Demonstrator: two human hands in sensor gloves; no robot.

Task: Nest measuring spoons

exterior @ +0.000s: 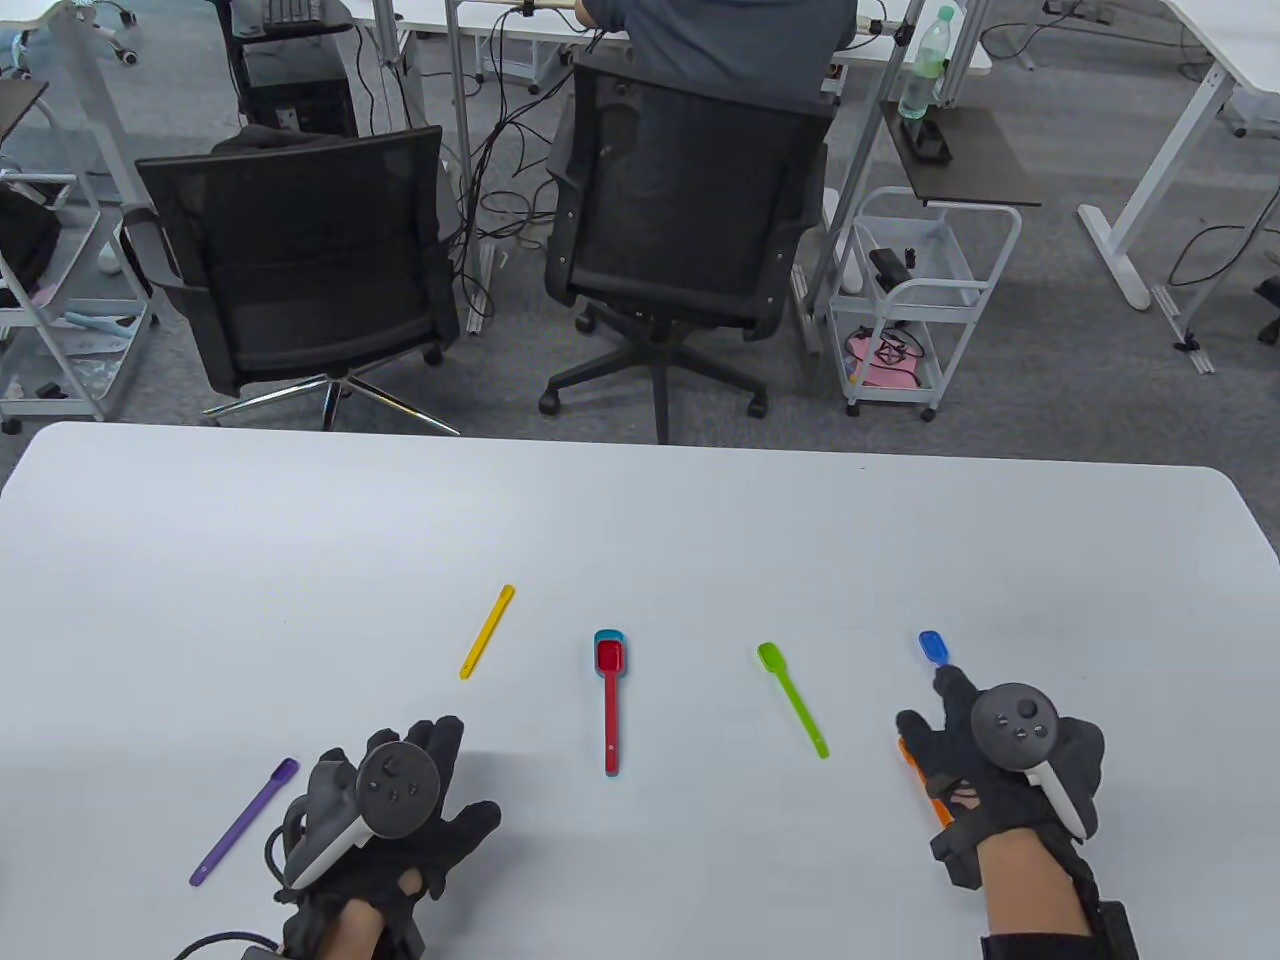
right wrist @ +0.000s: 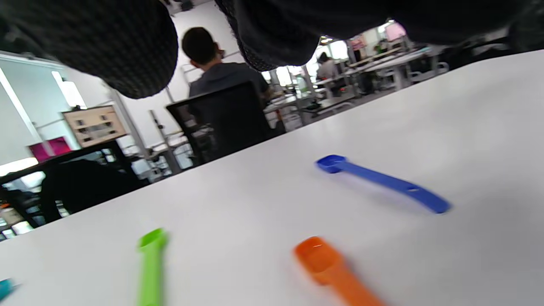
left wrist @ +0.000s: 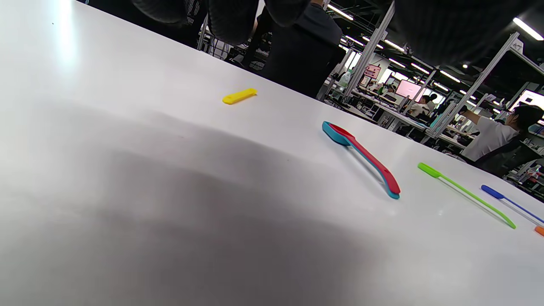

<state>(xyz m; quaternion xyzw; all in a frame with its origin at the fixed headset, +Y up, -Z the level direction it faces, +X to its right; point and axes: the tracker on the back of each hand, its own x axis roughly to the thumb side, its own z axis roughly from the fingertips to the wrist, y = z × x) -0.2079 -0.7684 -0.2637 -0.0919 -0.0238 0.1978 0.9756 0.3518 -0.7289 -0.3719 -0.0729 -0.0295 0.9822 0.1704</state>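
Note:
A red spoon (exterior: 610, 705) lies nested in a teal spoon (exterior: 597, 637) at the table's middle; the pair also shows in the left wrist view (left wrist: 365, 159). A yellow spoon (exterior: 487, 631), a green spoon (exterior: 793, 697), a blue spoon (exterior: 933, 646) and a purple spoon (exterior: 244, 822) lie apart from one another. An orange spoon (exterior: 928, 795) lies partly under my right hand (exterior: 925, 705), whose fingers are spread above it and hold nothing. In the right wrist view the orange spoon (right wrist: 331, 270) lies flat on the table. My left hand (exterior: 455, 775) is open and empty beside the purple spoon.
The white table (exterior: 640, 530) ends in a far edge, with two black office chairs (exterior: 300, 250) and a seated person behind it. A white cart (exterior: 925, 300) stands on the floor at the right.

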